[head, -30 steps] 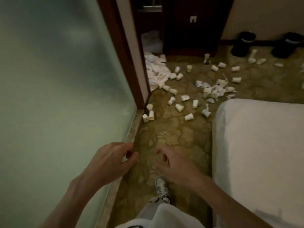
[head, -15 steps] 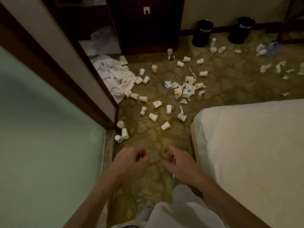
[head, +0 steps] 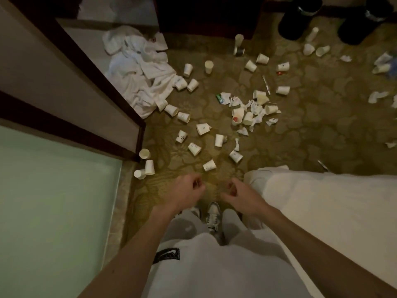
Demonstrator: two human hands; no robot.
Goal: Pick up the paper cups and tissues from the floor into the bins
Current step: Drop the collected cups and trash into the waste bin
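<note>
Several white paper cups lie scattered over the patterned carpet; the nearest cup (head: 209, 165) is just beyond my hands. Crumpled tissues (head: 255, 112) are heaped among cups at mid-floor. Two black bins (head: 297, 22) (head: 361, 24) stand at the far right wall, cut by the frame's top. My left hand (head: 185, 193) and my right hand (head: 241, 195) hover side by side above the carpet, fingers loosely curled, holding nothing. Three cups (head: 147, 166) sit by the door frame's foot.
A white bed (head: 322, 211) fills the right side. A frosted glass panel (head: 53, 201) and dark wooden door frame (head: 103, 82) bound the left. White towels (head: 141, 67) lie piled by the doorway. My shoe (head: 212, 216) is on the carpet below my hands.
The view has tilted down and moved forward, so the cups and bins appear closer. Both hands have stayed in front of me, loosely curled and holding nothing.
</note>
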